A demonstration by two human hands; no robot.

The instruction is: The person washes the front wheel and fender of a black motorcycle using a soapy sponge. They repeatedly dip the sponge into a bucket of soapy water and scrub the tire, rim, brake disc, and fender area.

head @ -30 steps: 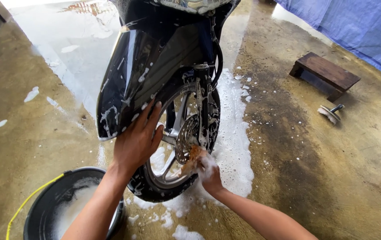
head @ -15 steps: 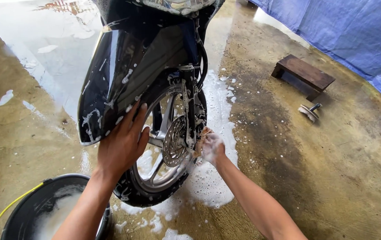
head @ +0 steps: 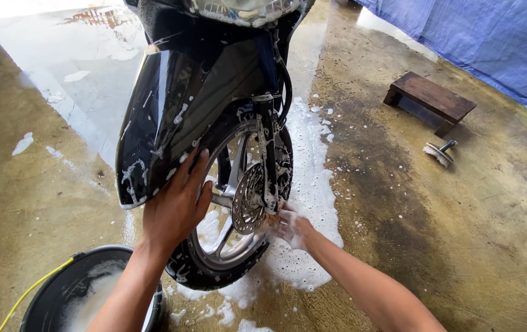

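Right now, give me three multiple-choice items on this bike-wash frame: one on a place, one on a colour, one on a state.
1. Where is the bucket?
A. by the wooden stool
B. at the lower left, next to the front wheel
C. behind the blue sheet

2. What colour is the mudguard?
A. black
B. red
C. white

3. How is the left hand?
A. closed round a brush
B. dipped in the bucket
C. spread flat on the mudguard's lower edge

Answers:
1 B, the bucket sits by the front wheel, far from the wooden stool.
2 A, it is glossy black with streaks of foam.
3 C, its fingers lie open against the mudguard, while the foamy right hand is low at the wheel by the brake disc.
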